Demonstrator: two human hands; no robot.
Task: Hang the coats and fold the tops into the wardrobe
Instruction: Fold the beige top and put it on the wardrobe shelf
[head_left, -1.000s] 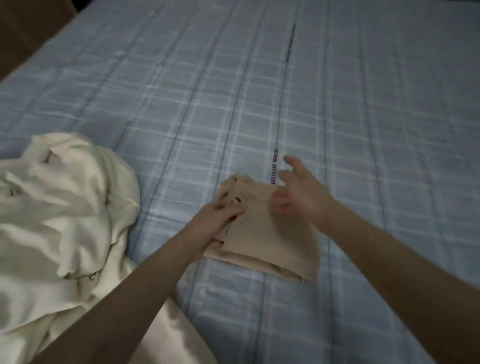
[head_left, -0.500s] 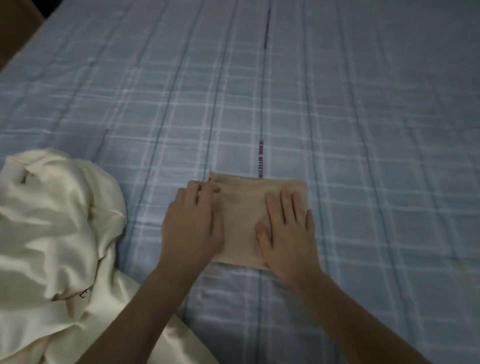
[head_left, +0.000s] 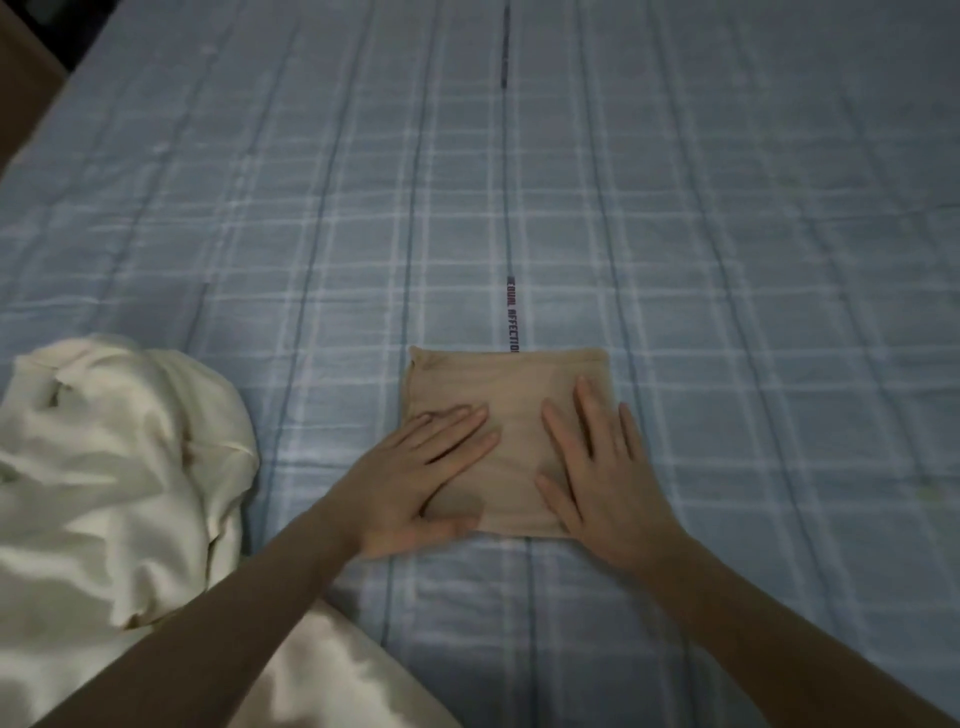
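Observation:
A beige top (head_left: 511, 382), folded into a small flat square, lies on the bed in the middle of the head view. My left hand (head_left: 418, 478) rests flat on its left part, fingers spread and pointing up and right. My right hand (head_left: 597, 467) lies flat on its right part, fingers apart. Neither hand grips the cloth; both palms press down on it. A crumpled cream-white garment (head_left: 104, 483) lies in a heap to the left, partly under my left forearm.
The bed is covered with a light blue checked sheet (head_left: 727, 260) that fills most of the view. A brown wooden edge (head_left: 21, 98) shows at the top left corner.
The beige top went from a loose, half-folded bundle to a flat square. Both hands now lie flat on it, and my left hand has slid lower on the cloth.

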